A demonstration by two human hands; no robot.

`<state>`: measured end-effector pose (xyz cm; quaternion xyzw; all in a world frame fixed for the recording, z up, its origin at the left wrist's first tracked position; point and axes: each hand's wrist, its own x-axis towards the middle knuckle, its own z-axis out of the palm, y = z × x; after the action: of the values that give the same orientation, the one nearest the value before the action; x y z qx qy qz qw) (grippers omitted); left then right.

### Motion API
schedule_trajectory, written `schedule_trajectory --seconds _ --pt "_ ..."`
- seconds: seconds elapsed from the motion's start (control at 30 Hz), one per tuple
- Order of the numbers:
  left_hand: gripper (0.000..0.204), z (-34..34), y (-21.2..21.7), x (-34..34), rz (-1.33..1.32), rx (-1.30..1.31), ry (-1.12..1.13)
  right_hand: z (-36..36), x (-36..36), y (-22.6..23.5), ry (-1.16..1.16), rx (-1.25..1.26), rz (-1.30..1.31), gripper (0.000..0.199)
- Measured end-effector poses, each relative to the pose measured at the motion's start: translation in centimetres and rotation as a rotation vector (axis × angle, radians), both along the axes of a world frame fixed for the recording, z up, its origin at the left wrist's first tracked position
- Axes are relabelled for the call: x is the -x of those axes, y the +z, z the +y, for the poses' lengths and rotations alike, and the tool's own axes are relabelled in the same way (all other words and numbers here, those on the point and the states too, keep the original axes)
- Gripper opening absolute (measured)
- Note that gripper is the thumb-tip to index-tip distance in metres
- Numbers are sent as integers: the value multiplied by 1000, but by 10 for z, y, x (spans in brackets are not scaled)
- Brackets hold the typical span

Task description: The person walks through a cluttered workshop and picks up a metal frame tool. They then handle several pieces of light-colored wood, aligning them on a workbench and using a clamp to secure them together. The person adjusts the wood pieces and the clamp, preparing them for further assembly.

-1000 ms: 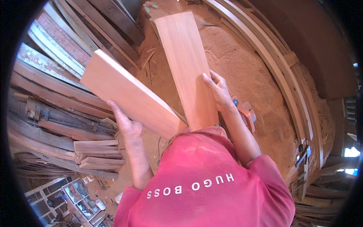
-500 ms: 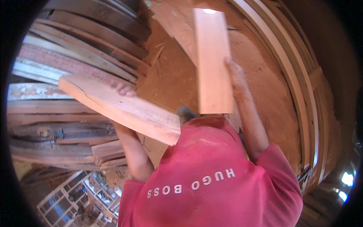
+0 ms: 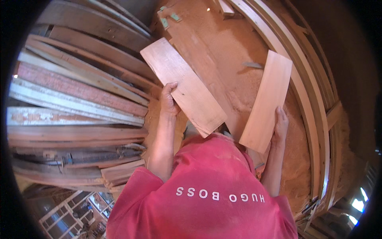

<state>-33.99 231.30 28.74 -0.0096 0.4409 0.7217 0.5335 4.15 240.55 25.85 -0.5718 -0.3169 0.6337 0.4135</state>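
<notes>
My left hand [image 3: 169, 99] grips a short, pale wooden board [image 3: 185, 87] by its left edge, thumb on the upper face and the other fingers mostly hidden beneath. This board slants from upper left down toward my chest. In my right hand [image 3: 280, 123] is a second short wooden board [image 3: 268, 99], held at its right edge with fingers along the side. It tilts the other way, its far end leaning right. The two boards are apart, their near ends closest together in front of my red shirt.
Long planks [image 3: 79, 93] are stacked along the left. Long pale beams [image 3: 310, 103] run down the right. A sawdust-covered surface [image 3: 234, 44] lies beneath the boards. A small block [image 3: 226, 8] sits at the far edge, and a window-like frame [image 3: 65, 213] stands at lower left.
The left board has swung from lying crosswise to slanting away from me, its broad face now showing. The right board has moved right and nearer, tilting rightward. Both stay in my hands.
</notes>
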Motion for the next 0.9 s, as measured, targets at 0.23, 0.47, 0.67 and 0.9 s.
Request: schedule_trajectory --seconds 0.23,0.47,0.67,0.9 --pt "39 143 -2 94 588 67 -319 35 73 16 -272 13 32 38" --pt "38 221 -33 174 604 202 -389 78 159 35 -261 1 -211 39" --pt "38 254 -89 213 507 294 -134 138 244 60 -53 -87 -307 47" --pt "55 269 -214 126 507 493 74 195 300 82 60 -63 -274 50"
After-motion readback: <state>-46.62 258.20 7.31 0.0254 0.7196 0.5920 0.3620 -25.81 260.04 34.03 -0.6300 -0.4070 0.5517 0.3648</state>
